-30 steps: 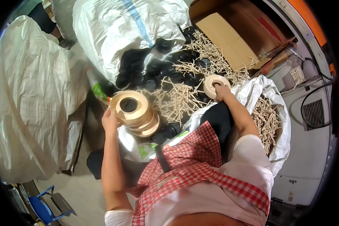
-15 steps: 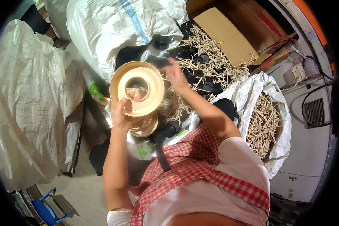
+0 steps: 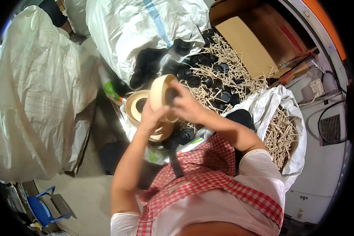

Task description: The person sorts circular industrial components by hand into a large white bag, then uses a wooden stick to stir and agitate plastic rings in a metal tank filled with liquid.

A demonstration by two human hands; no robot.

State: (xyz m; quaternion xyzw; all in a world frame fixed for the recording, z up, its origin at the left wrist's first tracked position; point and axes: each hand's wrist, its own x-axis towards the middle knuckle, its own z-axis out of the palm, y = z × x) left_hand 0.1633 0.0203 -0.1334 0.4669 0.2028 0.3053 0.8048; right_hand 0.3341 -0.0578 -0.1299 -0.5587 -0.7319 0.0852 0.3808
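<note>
My left hand [image 3: 150,118] is closed on the near-left side of a round beige plastic ring [image 3: 159,92], which is tipped up on its edge. My right hand [image 3: 188,104] is at the ring's open right face. Its bent fingers reach onto the rim and inside, slightly blurred, so what they touch inside is hidden. Beneath and left of the left hand are similar round beige parts [image 3: 133,105], partly covered by the hand and wrist. Beyond the hands is a heap of black round plastic parts [image 3: 193,81] mixed with short beige sticks [image 3: 240,59].
A large white woven sack [image 3: 118,35] stands at the far side, and another [image 3: 39,98] at left. An open white sack [image 3: 299,157] of beige sticks is at right, beside a grey machine cabinet [image 3: 314,173]. A cardboard box [image 3: 246,47] lies far right. A blue chair [image 3: 41,210] is lower left.
The beige part in my left hand was face up and is now on edge. My right hand, earlier apart with fingers spread, has come in against it. The view has shifted slightly.
</note>
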